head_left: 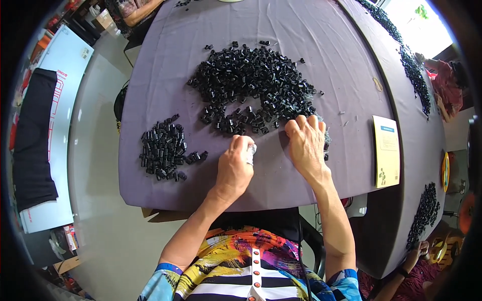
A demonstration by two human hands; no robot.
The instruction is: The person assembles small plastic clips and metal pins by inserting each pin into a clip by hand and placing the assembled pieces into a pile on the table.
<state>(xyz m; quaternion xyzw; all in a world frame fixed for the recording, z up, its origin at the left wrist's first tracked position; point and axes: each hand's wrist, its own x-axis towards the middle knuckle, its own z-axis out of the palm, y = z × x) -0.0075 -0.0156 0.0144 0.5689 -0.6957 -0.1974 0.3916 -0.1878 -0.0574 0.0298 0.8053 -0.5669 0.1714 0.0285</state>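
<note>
A broad heap of small black plastic pieces (251, 75) lies on the grey-purple tablecloth in front of me. My left hand (235, 168) is closed at the heap's near edge, its fingers curled inward. Something whitish and shiny (251, 153) shows at its thumb side; whether it is held or wrapped on the thumb I cannot make out. At the heap's near right edge my right hand (307, 145) is closed with fingertips down, hiding what they grip. Small clear slivers (327, 136) lie beside it. A smaller pile of black cylindrical pieces (164, 148) sits to the left.
A yellow booklet (386, 151) lies at the table's right edge. Beyond it a second table (416, 150) carries more black piles, with other people's hands (419, 248) beside one. Another person's arm (143, 12) shows at far left. A white cabinet (57, 125) stands left.
</note>
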